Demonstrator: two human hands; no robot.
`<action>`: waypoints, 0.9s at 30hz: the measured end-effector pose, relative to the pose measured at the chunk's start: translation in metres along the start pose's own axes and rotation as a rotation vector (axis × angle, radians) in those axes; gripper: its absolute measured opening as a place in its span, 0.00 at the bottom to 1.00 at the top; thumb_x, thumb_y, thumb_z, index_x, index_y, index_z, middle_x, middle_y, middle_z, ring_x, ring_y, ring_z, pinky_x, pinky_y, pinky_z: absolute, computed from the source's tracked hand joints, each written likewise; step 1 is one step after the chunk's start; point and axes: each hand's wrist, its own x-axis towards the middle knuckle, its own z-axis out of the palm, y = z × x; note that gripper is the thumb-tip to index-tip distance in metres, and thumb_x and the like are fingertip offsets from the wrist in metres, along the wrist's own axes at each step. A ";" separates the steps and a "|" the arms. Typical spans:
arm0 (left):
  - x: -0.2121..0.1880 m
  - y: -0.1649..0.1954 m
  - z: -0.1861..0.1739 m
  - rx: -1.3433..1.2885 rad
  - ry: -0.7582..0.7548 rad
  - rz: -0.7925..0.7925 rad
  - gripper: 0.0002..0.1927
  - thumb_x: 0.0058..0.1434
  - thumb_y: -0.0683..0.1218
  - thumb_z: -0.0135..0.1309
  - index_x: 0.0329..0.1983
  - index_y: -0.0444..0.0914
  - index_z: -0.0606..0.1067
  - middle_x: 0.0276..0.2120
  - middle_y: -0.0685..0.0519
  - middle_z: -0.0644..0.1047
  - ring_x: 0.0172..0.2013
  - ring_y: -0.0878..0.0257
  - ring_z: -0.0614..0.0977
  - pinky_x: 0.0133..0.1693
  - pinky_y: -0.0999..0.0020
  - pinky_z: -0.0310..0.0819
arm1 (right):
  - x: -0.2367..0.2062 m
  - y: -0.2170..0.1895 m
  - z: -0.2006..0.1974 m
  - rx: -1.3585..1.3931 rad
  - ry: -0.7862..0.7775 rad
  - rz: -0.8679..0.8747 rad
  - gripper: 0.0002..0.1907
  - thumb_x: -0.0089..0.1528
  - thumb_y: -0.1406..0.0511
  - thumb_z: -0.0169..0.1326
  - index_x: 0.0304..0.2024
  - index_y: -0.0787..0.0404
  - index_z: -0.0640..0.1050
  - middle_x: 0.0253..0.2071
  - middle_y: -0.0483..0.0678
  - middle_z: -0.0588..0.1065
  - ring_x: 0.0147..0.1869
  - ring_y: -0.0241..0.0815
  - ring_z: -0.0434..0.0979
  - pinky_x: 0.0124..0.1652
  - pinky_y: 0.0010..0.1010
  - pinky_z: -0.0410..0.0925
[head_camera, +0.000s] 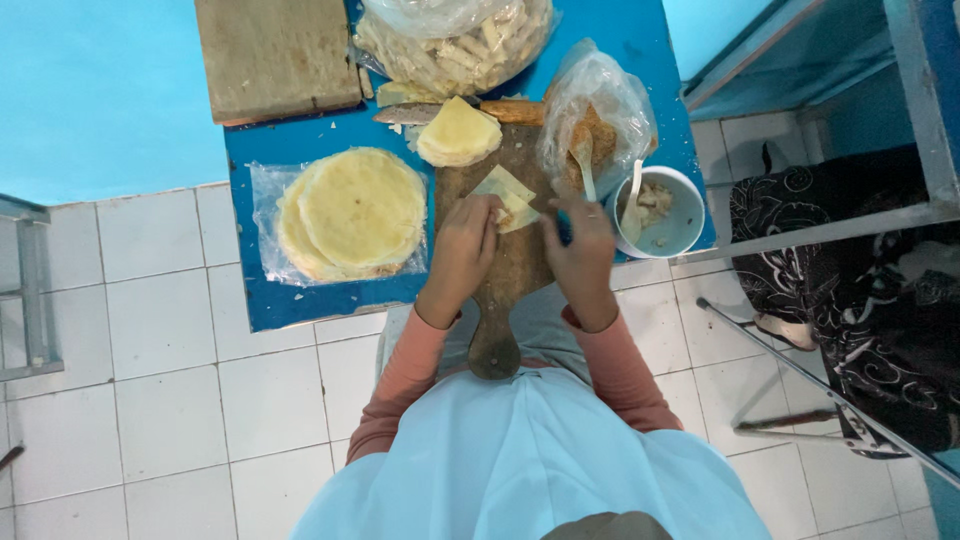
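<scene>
Wrapper: thin folded pastry sheet (508, 200) on wooden board (505, 260).
Left hand (466, 245): fingers pinching near-left edge.
Right hand (580, 245): pinching right corner.
Advice: fold evenly, press seams flat.

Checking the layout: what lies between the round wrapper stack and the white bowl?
In the head view, the wooden board lies between them, with both hands folding a wrapper on it.

Both forearms reach forward from the body, elbows bent and tucked close, sleeves ending at the wrists. The left hand (466, 243) lies back-up over the wooden board (510, 262), fingers curled downward at its middle. The right hand (582, 247) sits just beside it at the board's right edge, fingers bent inward.
</scene>
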 end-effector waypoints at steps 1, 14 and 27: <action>0.000 -0.001 0.000 -0.001 -0.001 0.003 0.08 0.65 0.34 0.50 0.47 0.32 0.71 0.41 0.41 0.75 0.44 0.42 0.76 0.46 0.52 0.70 | -0.004 -0.001 0.004 0.010 -0.010 0.024 0.22 0.59 0.73 0.64 0.54 0.59 0.76 0.51 0.53 0.79 0.55 0.52 0.77 0.53 0.39 0.71; -0.004 -0.004 0.002 -0.018 -0.007 -0.033 0.08 0.58 0.32 0.54 0.40 0.30 0.75 0.42 0.43 0.74 0.45 0.44 0.78 0.47 0.54 0.73 | -0.008 -0.001 0.021 0.246 -0.045 0.161 0.26 0.62 0.77 0.60 0.63 0.63 0.73 0.40 0.50 0.77 0.43 0.40 0.80 0.42 0.30 0.73; -0.003 -0.004 0.001 -0.055 -0.024 -0.059 0.11 0.63 0.32 0.52 0.49 0.30 0.74 0.43 0.41 0.73 0.46 0.42 0.77 0.47 0.53 0.72 | -0.016 -0.008 0.037 0.280 0.008 -0.058 0.23 0.63 0.79 0.60 0.59 0.64 0.70 0.52 0.55 0.72 0.50 0.49 0.80 0.48 0.32 0.77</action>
